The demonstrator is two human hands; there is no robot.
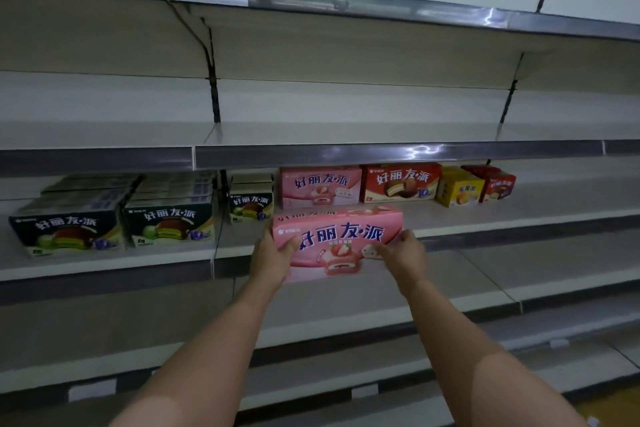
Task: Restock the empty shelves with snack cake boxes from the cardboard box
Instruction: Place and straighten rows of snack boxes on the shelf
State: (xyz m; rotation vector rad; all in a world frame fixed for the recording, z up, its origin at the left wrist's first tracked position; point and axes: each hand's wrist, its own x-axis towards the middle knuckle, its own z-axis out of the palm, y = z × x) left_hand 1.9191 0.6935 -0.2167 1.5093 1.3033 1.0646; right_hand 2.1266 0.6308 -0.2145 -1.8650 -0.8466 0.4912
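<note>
head view: both hands' fingers grip pink snack cake box [337,243] at shelf [485,222] edge (partly stocked; other tiers bare).

Bare strip of grey shelf board [519,208] right of small red carton [498,188]; pink strawberry-cake carton [320,186] stands behind, red chocolate-pie carton [400,183] beside it.

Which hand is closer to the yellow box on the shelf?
Right. The right hand grips the held pink box, below-left of the yellow box; the left hand is farther left.
</note>
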